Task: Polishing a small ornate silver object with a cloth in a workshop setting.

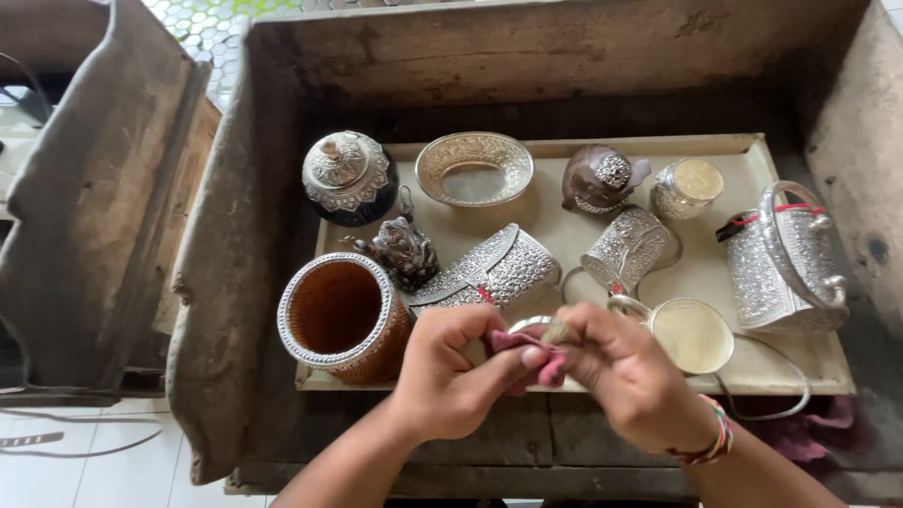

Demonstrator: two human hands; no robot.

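Low at the front edge of the shallow beige tray: left hand curled tight, thumb and fingers pinching a crumpled pink cloth against a small round silver piece. Wedged between both hands, only its rim and top showing above the cloth. Right hand closed over the same piece from the other side, fingertips pressing on cloth and metal; woven multicoloured bracelet at the wrist.

On the tray, left to right: at the front-left corner, an amber woven cup with a silver rim; behind it, a dark round jar with an embossed silver lid; a small dark figurine; at the back, an oval embossed silver bowl; just behind the hands, an embossed silver clutch purse; a brown domed box with a silver knob; a tilted silver filigree cup; a small silver pot; a round silver lid; at the right edge, a silver handbag with a handle. No labels or signs legible.
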